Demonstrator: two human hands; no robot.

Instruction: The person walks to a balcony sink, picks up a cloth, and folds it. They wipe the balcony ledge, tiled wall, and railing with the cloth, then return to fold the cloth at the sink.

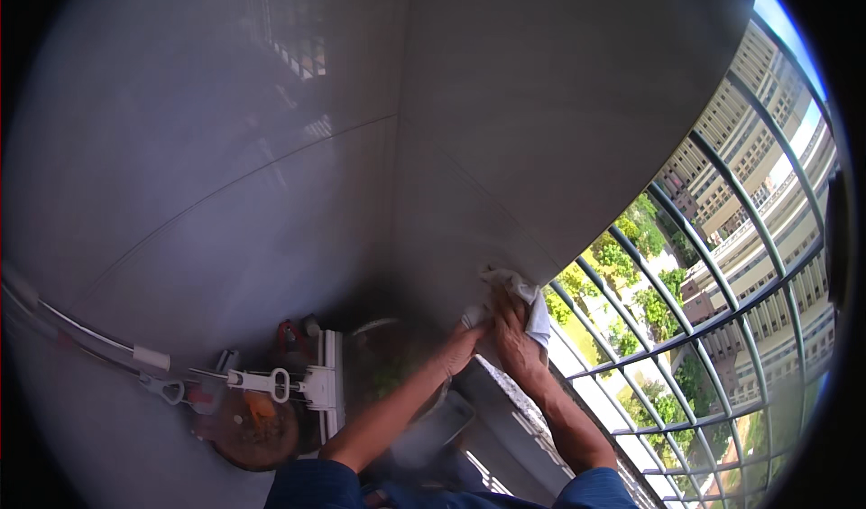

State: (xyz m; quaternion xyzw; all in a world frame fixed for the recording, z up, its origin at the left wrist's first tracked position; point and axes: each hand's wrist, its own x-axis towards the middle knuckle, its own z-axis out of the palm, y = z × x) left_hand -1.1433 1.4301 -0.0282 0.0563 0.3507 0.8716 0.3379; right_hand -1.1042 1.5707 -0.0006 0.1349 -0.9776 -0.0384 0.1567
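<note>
A crumpled white cloth (538, 318) lies against the lower part of the grey wall, close to the edge of the barred opening. My right hand (516, 336) presses on it, and the cloth shows above the fingers and down their right side. Just left of it, my left hand (463, 345) is closed, its fingers close to the right hand. A small whitish piece (473, 317) sticks up from the left hand. Whether it is part of the cloth or a separate object, I cannot tell.
Large grey wall panels (541, 103) meet in a corner ahead. Metal bars (722, 315) close the opening on the right, with trees and buildings outside. At lower left are a white plastic fitting with a ring handle (280, 384), a metal rail (86, 322) and a round brown object (253, 446).
</note>
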